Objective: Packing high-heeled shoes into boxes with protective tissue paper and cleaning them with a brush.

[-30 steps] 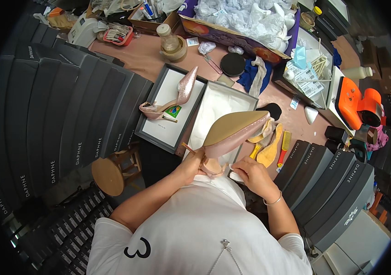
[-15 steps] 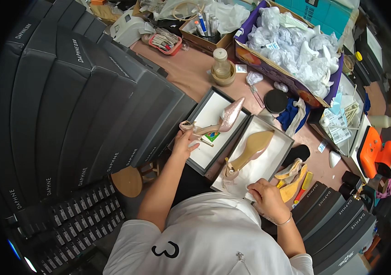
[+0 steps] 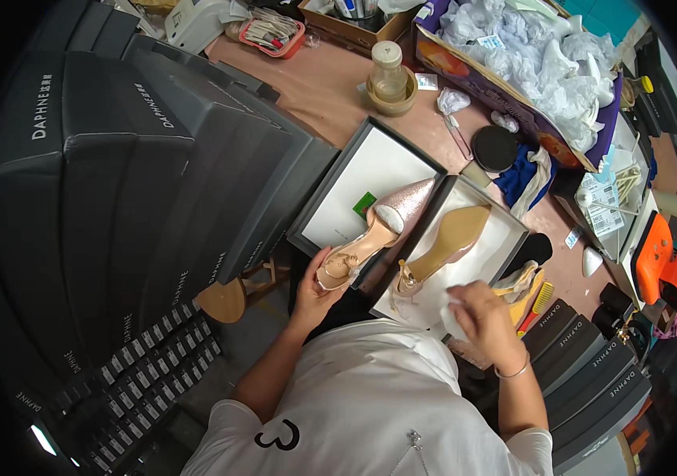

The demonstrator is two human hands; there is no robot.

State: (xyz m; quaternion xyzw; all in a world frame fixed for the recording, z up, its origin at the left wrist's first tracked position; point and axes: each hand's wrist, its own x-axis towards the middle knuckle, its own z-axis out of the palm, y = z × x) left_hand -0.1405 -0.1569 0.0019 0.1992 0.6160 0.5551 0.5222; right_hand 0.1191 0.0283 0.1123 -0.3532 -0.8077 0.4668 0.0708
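My left hand (image 3: 311,295) grips the heel end of a rose-gold, pointed high-heeled shoe (image 3: 372,242), its insole turned upward and glittery toe pointing away to the right. The shoe is above a shallow dark box lid (image 3: 337,184) with a white inside, where a small green packet (image 3: 364,203) lies. A matching shoe (image 3: 451,242) rests sole up in the open grey shoebox (image 3: 491,276) beside the lid. Over the box's near right corner, my right hand (image 3: 485,319) has its fingers curled around a white piece of tissue or cloth (image 3: 453,324), partly blurred.
Dark shoeboxes (image 3: 156,182) are stacked high at the left, with more boxes (image 3: 592,349) at the right. Behind stand a glass jar (image 3: 388,75) in a bowl, a round black lid (image 3: 495,148) and a purple carton (image 3: 505,87) of wrapped white pieces. A yellow-and-red brush (image 3: 541,300) lies at right.
The left hand has turned the shoe from side-on to insole up and brought its heel end nearer me. My right hand has risen with the white piece, and the view has shifted slightly.
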